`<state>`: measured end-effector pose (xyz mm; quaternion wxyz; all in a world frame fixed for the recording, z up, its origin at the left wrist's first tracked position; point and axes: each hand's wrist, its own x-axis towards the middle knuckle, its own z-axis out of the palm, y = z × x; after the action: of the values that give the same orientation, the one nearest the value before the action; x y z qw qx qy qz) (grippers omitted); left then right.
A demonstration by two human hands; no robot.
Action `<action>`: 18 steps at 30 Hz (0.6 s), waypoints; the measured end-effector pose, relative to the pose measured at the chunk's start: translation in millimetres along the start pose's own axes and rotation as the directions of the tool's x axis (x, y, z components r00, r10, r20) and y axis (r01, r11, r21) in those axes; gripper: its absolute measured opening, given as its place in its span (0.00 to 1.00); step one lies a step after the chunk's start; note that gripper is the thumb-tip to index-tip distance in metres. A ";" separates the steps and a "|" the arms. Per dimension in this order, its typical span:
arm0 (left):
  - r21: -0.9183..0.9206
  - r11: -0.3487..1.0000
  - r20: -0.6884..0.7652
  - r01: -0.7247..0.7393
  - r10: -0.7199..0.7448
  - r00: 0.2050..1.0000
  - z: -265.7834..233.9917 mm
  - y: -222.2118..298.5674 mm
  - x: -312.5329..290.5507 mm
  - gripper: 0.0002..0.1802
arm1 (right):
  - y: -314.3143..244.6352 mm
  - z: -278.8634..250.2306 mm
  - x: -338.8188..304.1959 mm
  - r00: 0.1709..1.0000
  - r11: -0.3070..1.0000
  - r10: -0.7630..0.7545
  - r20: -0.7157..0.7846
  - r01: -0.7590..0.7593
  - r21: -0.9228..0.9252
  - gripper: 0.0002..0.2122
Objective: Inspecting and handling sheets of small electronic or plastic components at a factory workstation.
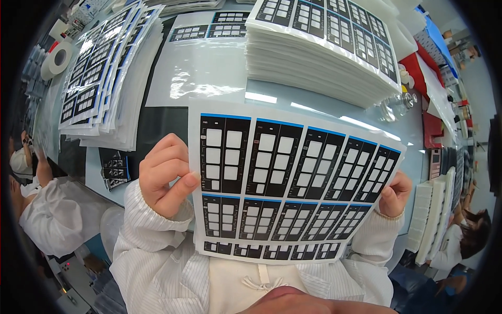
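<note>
A white-bordered printed sheet (282, 196) is held up in front of my chest, tilted, its lower part bending toward me. Rows of black panels with pale square windows and blue strips cover it. My left hand (166, 175) pinches its left edge between thumb and curled fingers. At the right edge, my right hand (396, 194) grips it with the thumb in front; the other fingers are partly hidden behind the sheet. Beyond it stands a tall stack of similar sheets (308, 65). A looser, uneven pile of glossy sheets (99, 73) lies to the left.
Between the stacks lies a mostly blank glossy sheet (204, 65). Near my left hand is a small black printed piece (115, 168). A white roll (56, 58) stands far left. Small glass containers (397, 104) sit right of the stack. Co-workers sit at left (57, 214) and right (455, 243).
</note>
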<state>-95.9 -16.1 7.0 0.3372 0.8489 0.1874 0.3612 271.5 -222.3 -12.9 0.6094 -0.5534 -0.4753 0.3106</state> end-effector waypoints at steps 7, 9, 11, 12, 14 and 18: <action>-0.002 1.000 -0.003 -0.006 0.006 1.000 1.8 -1.2 1.7 0.12 | -1.3 -1.7 0.0 1.000 1.000 -0.003 0.013 0.003 0.001 0.11; 0.005 1.000 0.003 -0.005 0.005 1.000 0.9 -1.5 0.8 0.13 | -3.1 0.4 1.7 1.000 1.000 -0.004 0.009 0.004 0.001 0.11; 0.004 1.000 0.006 -0.005 0.005 1.000 1.1 -2.7 0.6 0.14 | -3.6 0.8 3.2 1.000 1.000 -0.016 0.018 0.016 0.003 0.11; 0.008 1.000 0.005 -0.002 0.002 1.000 1.8 -3.0 1.2 0.14 | -3.8 1.1 3.6 1.000 1.000 -0.016 0.010 0.016 -0.001 0.11; -0.003 1.000 -0.005 0.006 -0.006 1.000 3.2 -0.4 0.9 0.15 | -4.6 1.5 4.1 0.999 1.000 -0.027 0.020 0.027 0.003 0.11; 0.010 1.000 -0.029 0.026 -0.025 0.999 6.6 2.8 1.2 0.15 | -4.6 0.9 4.1 0.999 0.999 -0.032 0.030 0.032 -0.003 0.10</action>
<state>-90.0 -20.2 6.2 0.3348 0.8429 0.2049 0.3680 271.4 -219.2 -7.5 0.6061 -0.5421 -0.4939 0.3081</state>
